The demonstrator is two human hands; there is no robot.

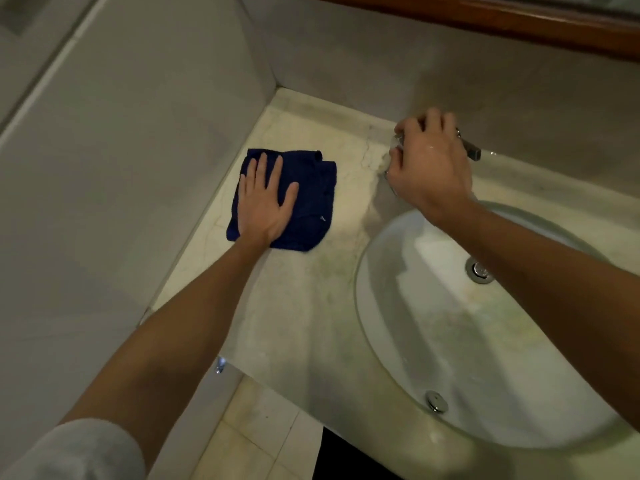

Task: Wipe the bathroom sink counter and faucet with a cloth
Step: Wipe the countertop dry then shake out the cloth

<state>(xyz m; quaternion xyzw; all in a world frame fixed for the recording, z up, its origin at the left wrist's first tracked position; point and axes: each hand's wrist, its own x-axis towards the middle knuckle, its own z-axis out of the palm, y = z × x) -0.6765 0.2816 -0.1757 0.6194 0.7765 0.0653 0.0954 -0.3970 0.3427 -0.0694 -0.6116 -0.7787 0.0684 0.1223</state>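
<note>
A folded dark blue cloth [311,199] lies on the pale stone counter [311,289], left of the basin. My left hand [265,199] presses flat on it with the fingers spread and straight. My right hand [429,164] is at the back of the counter, its fingers curled round a clear faucet handle [396,142]. That hand hides most of the faucet; only a dark metal part [471,150] sticks out on its right. The white oval sink [450,323] lies below my right forearm.
Grey tiled walls [138,150] close the counter in on the left and at the back. A brown wooden frame [485,19] runs along the top. The sink has a drain [479,270] and an overflow cap [436,401]. Floor tiles [249,438] show below the counter's front edge.
</note>
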